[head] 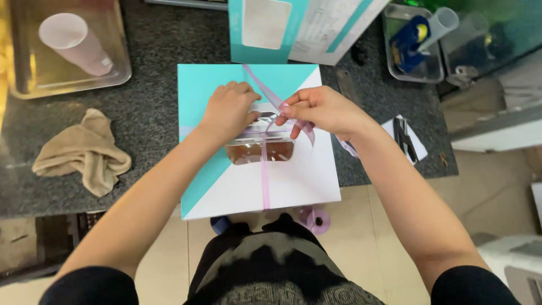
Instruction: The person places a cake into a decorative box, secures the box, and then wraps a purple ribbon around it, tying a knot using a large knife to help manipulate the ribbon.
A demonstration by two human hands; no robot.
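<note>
Both hands meet over the box (293, 175): left hand (228, 110) pinches the lilac ribbon (265, 181) at center; right hand (322, 110) grasps its tail, running toward 11 o'clock.

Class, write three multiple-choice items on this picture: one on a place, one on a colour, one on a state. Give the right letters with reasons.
1. Where does the beige cloth lie?
A. Left of the box
B. On the box
C. In the tray

2. What colour is the ribbon on the box?
A. Red
B. Lilac
C. Green

3. How does the cup in the metal tray stand?
A. Upright
B. Crushed flat
C. On its side

Answers: 1 A, it lies on the dark counter left of the box. 2 B, the strip is pale lilac. 3 C, its open mouth faces sideways.
</note>
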